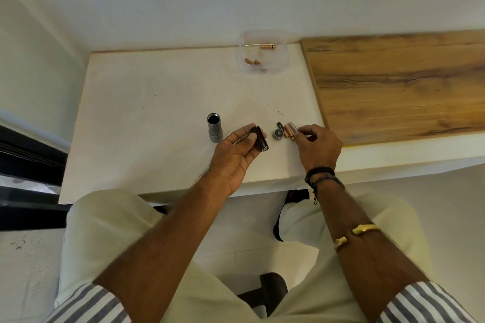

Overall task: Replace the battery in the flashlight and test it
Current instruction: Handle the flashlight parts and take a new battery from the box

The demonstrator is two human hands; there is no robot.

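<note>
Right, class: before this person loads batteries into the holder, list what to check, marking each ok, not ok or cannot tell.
1. Flashlight body standing open on the white table: ok.
2. Black battery holder gripped in left hand: ok.
3. Right hand at the loose batteries: ok.
4. Tail cap within reach: ok.
5. Holder's slots empty: cannot tell.
6. Battery polarity: cannot tell.

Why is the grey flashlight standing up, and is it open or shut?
Open. The flashlight body stands upright on the table, its top a dark hollow, and its cap lies apart.
</note>
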